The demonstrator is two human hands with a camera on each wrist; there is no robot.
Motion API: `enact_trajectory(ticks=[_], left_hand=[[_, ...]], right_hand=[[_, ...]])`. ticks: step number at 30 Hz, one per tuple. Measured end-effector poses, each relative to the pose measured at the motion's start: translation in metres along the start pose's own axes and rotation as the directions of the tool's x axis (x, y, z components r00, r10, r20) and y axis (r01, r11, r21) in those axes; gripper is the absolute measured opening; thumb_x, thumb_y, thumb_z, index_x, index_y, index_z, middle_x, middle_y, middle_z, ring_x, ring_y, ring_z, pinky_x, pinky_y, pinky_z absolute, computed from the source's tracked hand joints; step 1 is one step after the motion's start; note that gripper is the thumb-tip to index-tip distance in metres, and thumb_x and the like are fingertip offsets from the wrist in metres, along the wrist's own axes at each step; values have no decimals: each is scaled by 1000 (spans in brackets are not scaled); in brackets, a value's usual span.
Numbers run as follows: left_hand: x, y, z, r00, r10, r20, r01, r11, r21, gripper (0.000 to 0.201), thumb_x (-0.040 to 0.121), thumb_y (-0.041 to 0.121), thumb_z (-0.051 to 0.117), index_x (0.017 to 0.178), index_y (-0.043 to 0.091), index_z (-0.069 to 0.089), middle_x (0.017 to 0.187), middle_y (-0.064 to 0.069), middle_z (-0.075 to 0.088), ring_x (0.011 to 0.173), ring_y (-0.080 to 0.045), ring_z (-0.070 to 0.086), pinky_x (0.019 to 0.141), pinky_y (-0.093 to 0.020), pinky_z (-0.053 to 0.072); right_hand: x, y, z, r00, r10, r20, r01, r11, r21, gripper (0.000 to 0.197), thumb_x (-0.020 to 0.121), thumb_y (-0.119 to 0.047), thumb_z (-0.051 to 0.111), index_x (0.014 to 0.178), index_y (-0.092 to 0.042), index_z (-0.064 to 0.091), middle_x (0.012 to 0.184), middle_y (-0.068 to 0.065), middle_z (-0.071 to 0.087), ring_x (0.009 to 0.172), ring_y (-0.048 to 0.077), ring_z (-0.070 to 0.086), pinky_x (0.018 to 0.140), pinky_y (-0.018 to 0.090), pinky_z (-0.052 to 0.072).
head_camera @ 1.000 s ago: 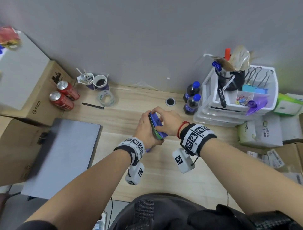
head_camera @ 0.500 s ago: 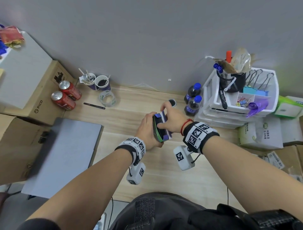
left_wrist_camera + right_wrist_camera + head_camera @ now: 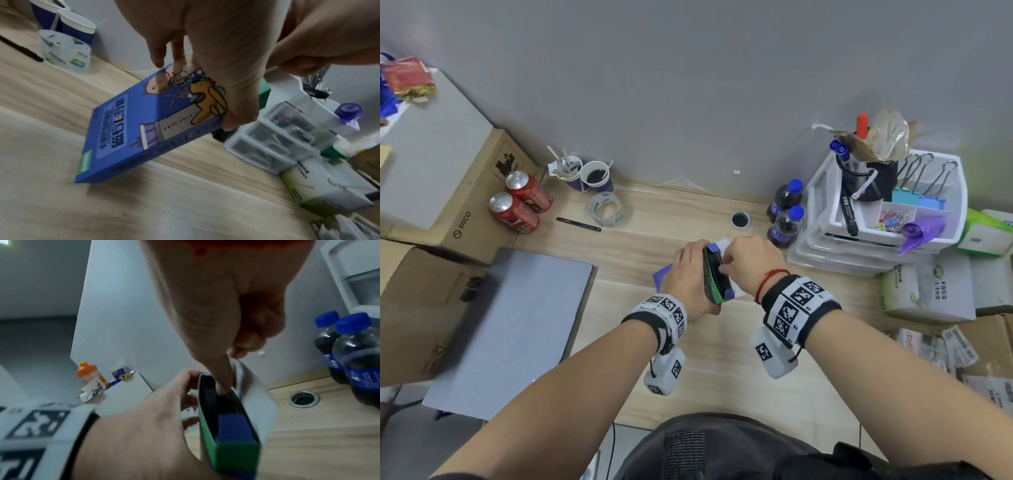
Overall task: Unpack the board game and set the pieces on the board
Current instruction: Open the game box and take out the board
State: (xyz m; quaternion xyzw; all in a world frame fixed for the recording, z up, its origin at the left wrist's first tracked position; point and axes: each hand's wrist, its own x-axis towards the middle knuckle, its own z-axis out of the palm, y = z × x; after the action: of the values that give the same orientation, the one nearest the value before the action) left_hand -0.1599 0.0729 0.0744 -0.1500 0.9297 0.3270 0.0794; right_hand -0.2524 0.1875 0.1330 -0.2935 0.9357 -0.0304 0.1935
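1. One game box (image 3: 715,278), blue with a cartoon print and a green end, is held on edge at the centre of the head view, its open end up; in the left wrist view its lower corner (image 3: 82,178) sits close to or on the wooden desk (image 3: 722,359), and contact cannot be told.
2. Left hand (image 3: 688,281): thumb and fingers are curled round the box, gripping it by its two broad faces.
3. Right hand (image 3: 751,263): one finger (image 3: 218,381) reaches down into the open mouth of the box while the other fingers are curled; whether it pinches anything inside cannot be told. One white flap (image 3: 259,402) stands open beside it.
4. Two red drink cans (image 3: 520,202) stand at the left of the frame, against a cardboard box (image 3: 465,205).
5. Two paper cups (image 3: 585,176) stand at the upper left by the wall; one roll of clear tape (image 3: 606,209) and one black pen (image 3: 578,224) lie just below them.
6. Two dark bottles (image 3: 786,212) with blue caps stand right of centre, beside one white drawer organiser (image 3: 859,240).
7. One grey slab, apparently a laptop (image 3: 517,325), lies at the lower left.
8. One round cable hole (image 3: 739,219) is set into the desk above the hands.
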Motion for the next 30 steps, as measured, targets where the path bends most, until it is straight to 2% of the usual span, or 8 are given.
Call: enact_trajectory(ticks=[6,11,17,21,24,26,28,30], left_hand=[[3,6,8,998,55,-27,-49,980,193,117,44,44,86,140,17,25,129,1,42,116,-23,40,91,-37,46],[7,11,6,996,72,-48,-60,973,221,116,43,37,86,142,15,28,130,0,42,115,-25,41,95,-39,43],[4,4,15,996,70,-54,-59,980,189,117,44,42,89,139,19,25,129,3,41,115,-22,40,93,-39,47],[3,-1,18,998,69,-2,-67,984,167,117,45,47,83,142,18,24,132,3,41,118,-20,38,91,-39,48],[1,-9,18,997,66,29,-69,992,104,125,48,53,80,149,15,18,143,-1,36,129,-24,34,107,-37,37],[-2,-22,17,998,-8,64,3,998,65,143,38,65,81,151,13,11,150,-4,28,138,-24,26,116,-39,25],[-7,-40,14,977,-189,94,190,982,-5,154,28,75,79,151,15,9,154,-5,22,142,-23,19,118,-41,21],[-12,-59,12,889,-432,153,452,881,-139,153,27,82,75,151,16,14,153,-6,25,142,-25,25,117,-41,25]], right_hand=[[9,4,0,991,93,101,-99,993,57,29,74,-42,74,85,-17,65,76,3,62,69,23,59,59,28,46],[15,-3,15,990,138,41,-142,984,107,30,78,-21,68,65,-18,42,62,1,46,66,23,54,54,29,42],[14,9,27,974,146,175,-202,910,361,12,71,-23,74,74,-13,69,70,5,65,70,24,61,63,30,52],[11,12,37,974,130,184,-195,898,395,23,71,-25,68,56,-15,55,55,0,56,62,24,55,55,29,45],[10,16,40,977,100,190,-169,905,390,21,72,-30,66,62,-13,65,61,3,64,67,26,61,57,31,49],[10,24,43,970,87,229,-178,894,412,17,73,-29,69,69,-14,73,69,5,71,71,23,65,61,30,52],[6,35,45,961,82,265,-187,897,401,16,74,-28,69,71,-14,75,72,6,71,72,22,65,61,28,51],[4,50,47,950,105,294,-222,889,400,19,75,-30,70,76,-12,76,75,7,72,75,21,64,68,30,53]])
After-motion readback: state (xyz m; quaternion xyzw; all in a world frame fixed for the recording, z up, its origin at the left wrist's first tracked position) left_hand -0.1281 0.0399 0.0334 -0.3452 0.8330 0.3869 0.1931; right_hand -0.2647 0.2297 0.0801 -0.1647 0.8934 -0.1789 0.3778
